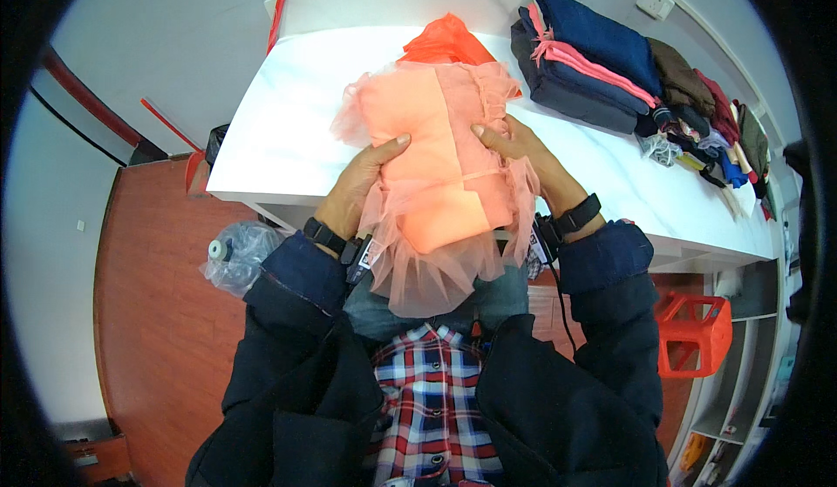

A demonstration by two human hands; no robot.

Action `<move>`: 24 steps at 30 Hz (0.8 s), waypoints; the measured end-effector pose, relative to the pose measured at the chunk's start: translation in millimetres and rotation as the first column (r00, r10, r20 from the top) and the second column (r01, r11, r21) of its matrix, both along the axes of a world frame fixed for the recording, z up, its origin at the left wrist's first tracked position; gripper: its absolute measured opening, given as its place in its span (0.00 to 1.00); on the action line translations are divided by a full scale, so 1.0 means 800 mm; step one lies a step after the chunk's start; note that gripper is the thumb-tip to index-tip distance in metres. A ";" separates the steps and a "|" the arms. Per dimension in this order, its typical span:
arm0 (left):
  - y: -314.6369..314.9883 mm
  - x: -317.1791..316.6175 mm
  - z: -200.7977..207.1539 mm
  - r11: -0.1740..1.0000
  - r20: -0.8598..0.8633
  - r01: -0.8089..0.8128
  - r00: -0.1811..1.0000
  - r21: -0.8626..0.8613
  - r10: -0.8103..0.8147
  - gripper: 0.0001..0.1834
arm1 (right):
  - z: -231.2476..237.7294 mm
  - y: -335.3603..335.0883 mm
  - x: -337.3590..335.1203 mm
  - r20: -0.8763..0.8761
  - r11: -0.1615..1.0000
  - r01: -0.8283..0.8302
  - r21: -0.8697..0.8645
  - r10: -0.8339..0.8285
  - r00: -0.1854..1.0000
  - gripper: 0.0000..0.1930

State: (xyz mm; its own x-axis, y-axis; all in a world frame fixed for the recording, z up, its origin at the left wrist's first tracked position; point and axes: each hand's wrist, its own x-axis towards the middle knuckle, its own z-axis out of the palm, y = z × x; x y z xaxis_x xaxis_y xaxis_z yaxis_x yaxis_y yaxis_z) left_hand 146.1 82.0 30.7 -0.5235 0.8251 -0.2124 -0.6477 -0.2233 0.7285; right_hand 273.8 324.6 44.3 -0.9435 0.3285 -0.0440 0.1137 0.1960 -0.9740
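Between my two hands is a folded peach garment with sheer tulle ruffles (pixel 418 129), held up at the front edge of the white table. My left hand (pixel 357 177) grips its left side, thumb on top and the other fingers hidden beneath. On the opposite side, my right hand (pixel 527 151) holds it the same way, with the thumb pressed on the cloth. Loose tulle hangs from the near end over my lap. Just beyond the garment, a bright orange-red thin bag or cloth (pixel 447 40) lies on the table, partly covered.
Folded dark blue and pink textiles (pixel 602 51) are stacked at the table's back right, beside a heap of mixed clothes (pixel 715 138). A red plastic stool (pixel 693 334) stands at the right. A clear plastic bottle (pixel 240 256) is on the left, near a red-handled dustpan (pixel 193 173).
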 end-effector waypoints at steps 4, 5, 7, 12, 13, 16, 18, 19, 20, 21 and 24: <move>-0.008 -0.009 0.076 0.987 -0.449 -0.158 0.884 -0.022 0.132 0.27 | 0.009 -0.002 -0.004 -0.112 0.983 -0.072 -0.168 0.053 0.992 0.27; -0.010 -0.012 0.102 0.983 -0.568 -0.181 0.807 0.023 0.161 0.27 | 0.012 -0.004 -0.010 -0.082 0.986 -0.047 -0.159 0.034 0.996 0.26; -0.023 -0.022 0.156 0.997 -0.824 -0.072 0.563 0.017 0.054 0.27 | 0.019 -0.011 -0.024 -0.303 0.980 -0.153 -0.130 0.108 0.947 0.23; -0.006 -0.019 0.169 0.974 -0.585 -0.215 -0.800 0.074 -0.132 0.23 | -0.011 -0.038 -0.012 -0.438 0.997 0.063 -0.032 -0.071 0.896 0.16; -0.002 -0.017 0.147 0.992 -0.602 -0.124 -0.794 0.020 -0.087 0.23 | -0.022 -0.036 0.004 -0.400 0.994 0.106 -0.017 -0.104 0.911 0.16; -0.026 -0.033 0.083 0.941 -0.275 -0.185 -0.924 -0.283 -0.265 0.26 | -0.031 0.008 0.051 0.023 0.633 -0.079 0.770 0.096 0.995 0.16; -0.060 -0.052 0.064 0.939 -0.352 -0.219 -0.885 -0.265 -0.305 0.32 | -0.026 0.016 0.106 0.079 0.615 -0.050 0.787 -0.021 0.997 0.16; -0.070 -0.056 0.061 0.890 -0.341 -0.293 -0.845 -0.349 -0.412 0.35 | -0.017 0.017 0.123 0.126 0.664 -0.012 0.748 -0.125 0.984 0.16; -0.081 -0.054 0.063 0.902 -0.443 -0.309 -0.792 -0.302 -0.420 0.37 | -0.007 0.015 0.132 0.178 0.706 0.035 0.707 -0.226 0.958 0.16; -0.098 -0.048 0.072 0.871 -0.511 -0.368 -0.706 -0.325 -0.490 0.40 | 0.004 0.013 0.135 0.071 0.676 0.092 0.732 -0.210 0.975 0.15; -0.118 -0.041 0.123 0.862 -0.766 -0.179 -0.398 -0.474 -0.504 0.41 | 0.030 -0.006 0.114 -0.184 0.656 0.221 0.722 -0.126 0.975 0.14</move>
State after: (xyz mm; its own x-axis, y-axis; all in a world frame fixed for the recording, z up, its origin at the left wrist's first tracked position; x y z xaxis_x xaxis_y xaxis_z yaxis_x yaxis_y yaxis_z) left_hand 113.1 -12.7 128.7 -0.1303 0.9861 0.1026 0.9534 0.0962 0.2861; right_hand 364.7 319.9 68.3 -0.8483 0.3673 0.3815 0.1253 0.8391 -0.5294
